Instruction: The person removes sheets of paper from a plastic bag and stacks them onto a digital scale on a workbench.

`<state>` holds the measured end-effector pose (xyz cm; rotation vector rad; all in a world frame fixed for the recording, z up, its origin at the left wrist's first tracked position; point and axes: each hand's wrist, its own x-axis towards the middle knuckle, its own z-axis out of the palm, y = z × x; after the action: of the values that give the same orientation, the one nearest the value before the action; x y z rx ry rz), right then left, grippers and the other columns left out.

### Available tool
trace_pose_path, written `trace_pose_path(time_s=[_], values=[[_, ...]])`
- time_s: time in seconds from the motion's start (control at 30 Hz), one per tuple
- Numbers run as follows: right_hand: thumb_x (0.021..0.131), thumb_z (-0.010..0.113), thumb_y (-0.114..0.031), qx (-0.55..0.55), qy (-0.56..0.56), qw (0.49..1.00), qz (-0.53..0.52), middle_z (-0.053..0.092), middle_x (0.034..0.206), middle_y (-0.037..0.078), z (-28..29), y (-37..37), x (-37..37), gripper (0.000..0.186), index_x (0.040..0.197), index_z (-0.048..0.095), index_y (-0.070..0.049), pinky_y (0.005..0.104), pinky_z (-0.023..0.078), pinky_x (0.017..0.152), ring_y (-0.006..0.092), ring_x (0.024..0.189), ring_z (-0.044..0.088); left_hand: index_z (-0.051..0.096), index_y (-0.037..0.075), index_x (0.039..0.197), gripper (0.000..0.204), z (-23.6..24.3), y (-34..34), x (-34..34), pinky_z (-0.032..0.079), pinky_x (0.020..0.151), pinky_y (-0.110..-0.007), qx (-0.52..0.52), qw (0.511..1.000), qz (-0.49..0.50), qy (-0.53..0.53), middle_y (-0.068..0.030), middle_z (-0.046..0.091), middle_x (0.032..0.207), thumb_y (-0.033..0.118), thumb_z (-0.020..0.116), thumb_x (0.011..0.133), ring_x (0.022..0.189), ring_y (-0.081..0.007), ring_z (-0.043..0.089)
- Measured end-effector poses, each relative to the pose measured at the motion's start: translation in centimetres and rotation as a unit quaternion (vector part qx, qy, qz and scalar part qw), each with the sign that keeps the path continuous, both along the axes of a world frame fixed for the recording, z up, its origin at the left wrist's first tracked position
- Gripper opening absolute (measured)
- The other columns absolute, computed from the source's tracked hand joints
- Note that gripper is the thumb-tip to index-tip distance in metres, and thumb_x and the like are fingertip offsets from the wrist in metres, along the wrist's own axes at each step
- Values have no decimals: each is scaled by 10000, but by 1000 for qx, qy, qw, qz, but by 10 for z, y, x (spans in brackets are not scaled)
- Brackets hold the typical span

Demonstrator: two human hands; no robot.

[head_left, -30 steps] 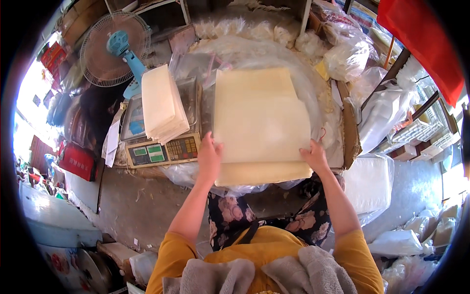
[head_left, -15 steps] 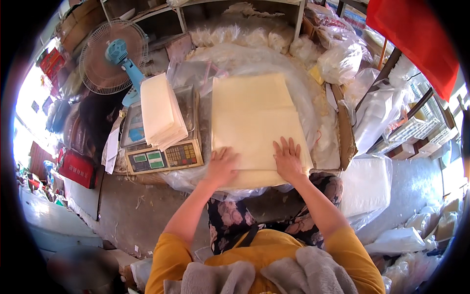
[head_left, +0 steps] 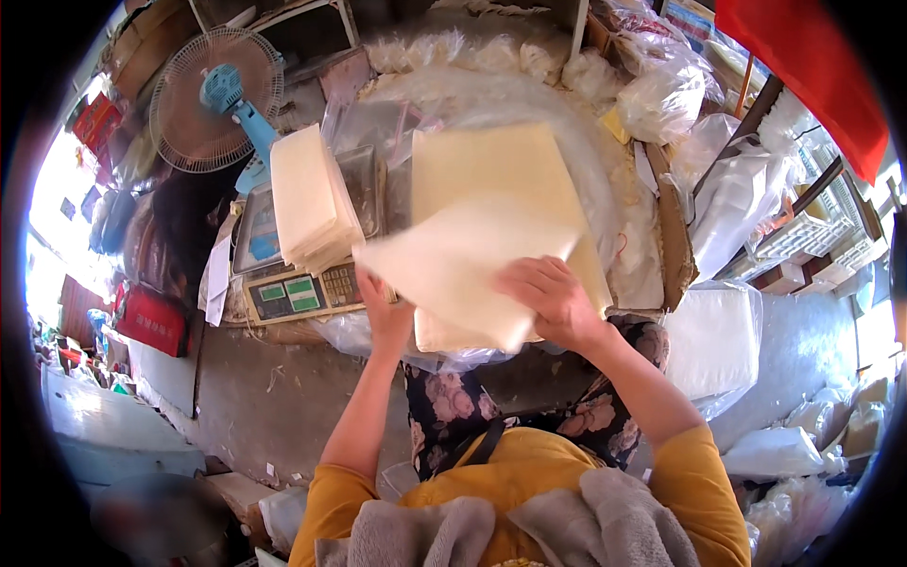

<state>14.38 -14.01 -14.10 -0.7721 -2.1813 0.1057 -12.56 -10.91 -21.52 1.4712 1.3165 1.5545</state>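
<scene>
A thin cream sheet (head_left: 463, 265), blurred by motion, is lifted and slanted over a stack of similar pale sheets (head_left: 491, 156). My left hand (head_left: 385, 307) pinches its left corner, beside the digital scale (head_left: 338, 287). At its right part my right hand (head_left: 553, 295) is closed over the sheet, fingers pointing left and slightly smeared; the thumb is hidden. Folded sheets of the same colour form a thick pile (head_left: 310, 194) on the scale's metal pan.
Clear plastic film (head_left: 586, 170) covers the round work surface. A blue fan (head_left: 222, 90) stands behind the scale. Torn cardboard (head_left: 675, 227) edges the right side, with a plastic-wrapped white block (head_left: 710, 340) beyond it. Bagged goods (head_left: 666, 109) crowd the far right.
Both hands lay flat on the stack before. Now the cream sheet is raised off it, my left hand has moved left to its corner, and my right hand has turned inward.
</scene>
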Motion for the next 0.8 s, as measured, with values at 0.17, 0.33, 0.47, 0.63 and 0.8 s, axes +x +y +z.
trace_pose_path(time_s=[0.17,0.33,0.47,0.63,0.8], values=[[825,671,-94,-365,48,929,-17,663,1081,80,-111,-13,62,270,1086,646,-28,286,485,828,217,979,629,389,-4,1379,666,-32,-3,-22,400,1007,-362,-3,943,-212,255,-179,497,1337,91,694,794,1241,-232,494],[900,594,-175,-494,104,827,-248,659,963,67,-116,11,56,242,1115,632,-70,297,470,818,223,882,621,451,69,1339,679,-14,-1,17,460,917,-385,-226,952,-66,197,-172,575,1217,211,739,741,1100,-277,574],[840,660,-357,-400,-8,846,-352,582,1210,164,-125,22,50,575,1319,485,-92,387,462,889,335,1079,583,461,81,1325,730,-20,0,36,386,984,-463,120,848,-38,514,-158,514,1283,322,764,706,1228,-317,463],[746,720,-463,-221,-144,929,-260,292,1492,153,-93,26,40,853,1433,340,-130,485,289,1085,375,1351,315,538,78,1244,667,-35,17,32,310,1053,-483,93,766,-153,617,-132,527,1292,359,767,683,1256,-334,438],[736,731,-471,-248,-325,901,-143,239,1530,135,-74,17,81,886,1450,322,-142,573,89,1145,330,1439,136,623,34,1057,479,-5,37,-4,349,1040,-446,-3,847,-243,473,-136,653,1039,304,775,692,1001,-295,614]])
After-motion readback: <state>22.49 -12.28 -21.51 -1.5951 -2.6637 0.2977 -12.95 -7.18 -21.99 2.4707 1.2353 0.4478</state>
